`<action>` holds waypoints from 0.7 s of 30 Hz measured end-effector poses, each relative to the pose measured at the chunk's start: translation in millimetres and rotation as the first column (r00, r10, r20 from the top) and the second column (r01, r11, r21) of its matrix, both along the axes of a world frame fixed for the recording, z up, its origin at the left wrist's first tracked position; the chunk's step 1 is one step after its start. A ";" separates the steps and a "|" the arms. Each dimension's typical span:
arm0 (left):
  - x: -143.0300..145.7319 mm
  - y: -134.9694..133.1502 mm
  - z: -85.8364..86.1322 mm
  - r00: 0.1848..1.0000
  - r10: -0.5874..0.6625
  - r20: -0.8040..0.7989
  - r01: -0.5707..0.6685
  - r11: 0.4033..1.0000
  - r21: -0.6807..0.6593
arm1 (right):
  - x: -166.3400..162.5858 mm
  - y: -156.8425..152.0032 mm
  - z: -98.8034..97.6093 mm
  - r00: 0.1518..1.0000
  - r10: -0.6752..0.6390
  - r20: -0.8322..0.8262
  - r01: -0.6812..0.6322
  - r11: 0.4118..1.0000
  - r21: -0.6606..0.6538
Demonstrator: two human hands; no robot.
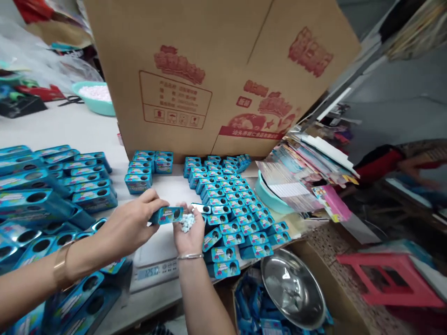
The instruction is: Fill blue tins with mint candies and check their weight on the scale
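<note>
My left hand point(134, 225) grips a small blue candy tin point(168, 215) with a round dark opening, tilted toward my other palm. My right hand point(190, 235) is cupped, palm up, under a little heap of pale blue candies point(187, 222). The tin's end touches or hangs just over the candies; I cannot tell which. A white digital scale point(153, 273) with a lit display lies below both hands. To the right, close rows of matching blue tins point(230, 214) stand on the table, and more tins point(35, 204) crowd the left side.
A big cardboard carton point(223, 102) stands behind the tins. At the back left is a turquoise basin point(104, 108) of pale pellets. A second turquoise basin point(270, 194) sits right, near stacked printed sheets point(314, 160). Below the edge, a steel bowl point(293, 288) rests over boxed tins; a red stool point(387, 279) stands beyond.
</note>
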State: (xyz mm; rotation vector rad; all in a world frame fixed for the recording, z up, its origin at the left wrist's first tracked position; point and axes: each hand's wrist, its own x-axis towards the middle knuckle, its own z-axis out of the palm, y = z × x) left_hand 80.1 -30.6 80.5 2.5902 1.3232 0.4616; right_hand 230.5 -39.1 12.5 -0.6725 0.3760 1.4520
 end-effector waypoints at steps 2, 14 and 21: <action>9.3 1.4 11.2 0.991 -0.040 -0.130 0.046 0.998 0.040 | -5.6 4.7 0.5 0.995 0.043 -0.086 -0.043 0.999 0.008; 23.0 11.0 29.8 0.940 -0.047 -0.339 0.084 0.992 0.095 | -8.3 9.3 7.2 0.970 0.041 -0.240 -0.033 0.999 0.035; 11.0 9.7 18.5 0.968 0.048 -0.246 -0.035 0.998 0.057 | 5.6 2.7 14.3 0.978 0.027 -0.207 -0.023 0.999 0.024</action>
